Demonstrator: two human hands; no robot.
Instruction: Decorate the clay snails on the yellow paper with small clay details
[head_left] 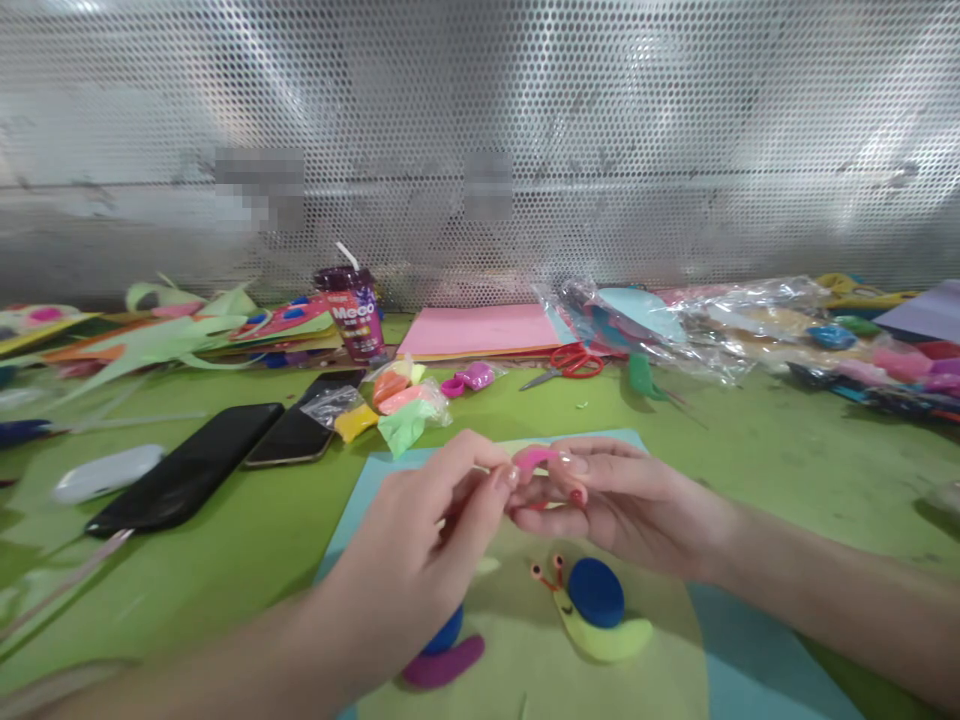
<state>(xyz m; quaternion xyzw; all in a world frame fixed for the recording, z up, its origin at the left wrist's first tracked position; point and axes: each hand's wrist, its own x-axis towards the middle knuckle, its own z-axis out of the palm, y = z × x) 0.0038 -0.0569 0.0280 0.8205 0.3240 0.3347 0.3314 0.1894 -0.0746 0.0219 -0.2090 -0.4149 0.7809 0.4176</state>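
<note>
Between my two hands is a small strip of pink modelling clay [534, 460], pinched at one end by each. My left hand [431, 530] grips its left end with thumb and forefinger, while my right hand [637, 495] holds the right end in its fingertips. Below them lies a light blue sheet [757, 650] with a pale yellow-green round [525, 620] on it. A clay snail with a yellow body [611, 640], blue shell [596, 592] and two eye stalks rests there. A purple clay piece [446, 663] with a blue disc [446, 632] is partly hidden by my left hand.
Behind the sheet are bagged clay lumps [405, 400], red-handled scissors [576, 362], pink paper [480, 330] and a drink cup [356, 315] with a straw. Two phones [187, 470] and a white case [109, 472] lie left. Plastic bags [675, 320] and a perforated metal panel [480, 120] stand behind.
</note>
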